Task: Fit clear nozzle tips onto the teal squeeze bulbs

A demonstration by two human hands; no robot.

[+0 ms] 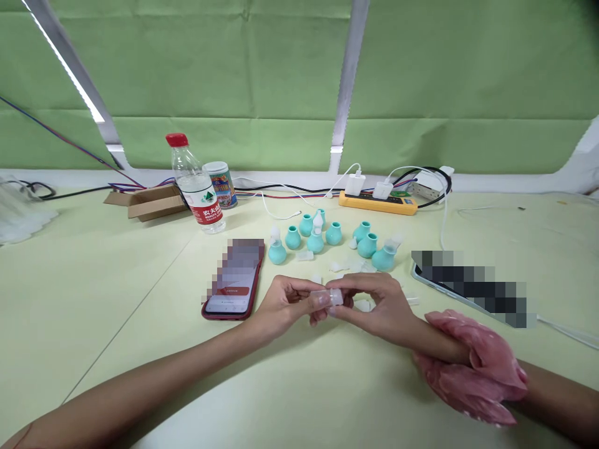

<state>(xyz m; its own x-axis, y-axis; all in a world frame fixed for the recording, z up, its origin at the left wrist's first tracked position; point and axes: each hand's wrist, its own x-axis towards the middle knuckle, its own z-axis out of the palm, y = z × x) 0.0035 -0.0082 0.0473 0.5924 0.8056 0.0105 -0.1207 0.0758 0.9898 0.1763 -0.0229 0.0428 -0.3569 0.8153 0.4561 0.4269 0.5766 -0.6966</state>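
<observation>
I hold my left hand [285,302] and right hand [374,305] pinched on one clear cap [333,297]; fitting appears underway, next needing a teal bulb [382,259].

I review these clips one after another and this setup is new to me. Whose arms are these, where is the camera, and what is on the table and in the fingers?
There is no machine here: a person wears a camera on the head, looking down at their own bare arms. The left hand and right hand meet over a pale green table and together pinch a small clear plastic piece. Behind them stand teal rubber bulbs among loose clear caps. To the left lie a red phone, a water bottle, a can and a cardboard box. A yellow power strip sits at the back, and crumpled pink plastic lies by the right wrist.
</observation>
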